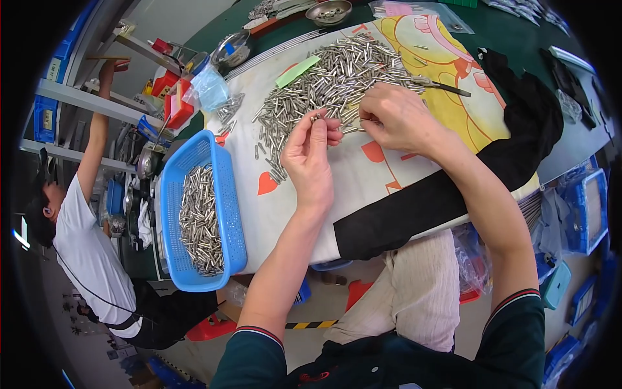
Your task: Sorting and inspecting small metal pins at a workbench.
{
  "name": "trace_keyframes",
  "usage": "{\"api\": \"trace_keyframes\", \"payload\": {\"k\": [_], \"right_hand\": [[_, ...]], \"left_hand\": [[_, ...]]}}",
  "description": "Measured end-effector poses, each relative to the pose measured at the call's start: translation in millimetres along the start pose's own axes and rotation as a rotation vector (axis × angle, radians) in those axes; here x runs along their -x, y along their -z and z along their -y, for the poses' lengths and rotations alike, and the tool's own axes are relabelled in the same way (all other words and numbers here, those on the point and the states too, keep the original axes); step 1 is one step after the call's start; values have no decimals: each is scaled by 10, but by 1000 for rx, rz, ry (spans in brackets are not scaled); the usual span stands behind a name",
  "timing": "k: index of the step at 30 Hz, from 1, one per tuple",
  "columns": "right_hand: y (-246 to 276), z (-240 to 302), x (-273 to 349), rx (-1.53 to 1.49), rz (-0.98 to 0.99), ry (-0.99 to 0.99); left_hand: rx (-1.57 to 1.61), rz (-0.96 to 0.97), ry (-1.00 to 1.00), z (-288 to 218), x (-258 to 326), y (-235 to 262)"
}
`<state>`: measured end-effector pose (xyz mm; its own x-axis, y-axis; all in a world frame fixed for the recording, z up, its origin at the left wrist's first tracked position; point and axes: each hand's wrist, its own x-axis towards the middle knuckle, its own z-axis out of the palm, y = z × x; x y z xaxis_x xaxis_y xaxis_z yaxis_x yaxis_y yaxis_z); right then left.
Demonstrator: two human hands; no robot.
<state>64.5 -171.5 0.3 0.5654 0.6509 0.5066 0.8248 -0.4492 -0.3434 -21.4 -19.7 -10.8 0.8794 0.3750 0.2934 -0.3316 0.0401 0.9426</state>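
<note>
A broad pile of small shiny metal pins (346, 61) is spread over a printed cloth (259, 217) on the table. At the pile's near edge my left hand (311, 159) pinches one metal pin, end-on between thumb and forefinger. To its right, my right hand (405, 120) hovers over the pins with its fingers curled together; whatever they hold is hidden. A blue plastic basket (231, 220), part filled with similar pins, stands left of my left forearm. On the pile lies a light green paper slip (297, 71).
A dark-handled metal tool (447, 86) lies right of the pile. Black fabric (402, 223) runs along the near table edge. Blue plastic bag (212, 87), red bins (177, 104) and metal bowls (328, 11) sit around the back. A person (91, 253) reaches toward shelving at left.
</note>
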Motion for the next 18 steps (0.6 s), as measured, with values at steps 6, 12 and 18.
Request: {"api": "trace_keyframes", "payload": {"k": [6, 12, 18], "right_hand": [[-42, 10, -3, 48, -29, 21], [-159, 36, 8, 26, -46, 107], [-304, 139, -158, 113, -94, 279]], "left_hand": [[21, -48, 6, 5, -10, 20], [59, -94, -17, -1, -34, 14], [38, -183, -103, -3, -85, 102]]}}
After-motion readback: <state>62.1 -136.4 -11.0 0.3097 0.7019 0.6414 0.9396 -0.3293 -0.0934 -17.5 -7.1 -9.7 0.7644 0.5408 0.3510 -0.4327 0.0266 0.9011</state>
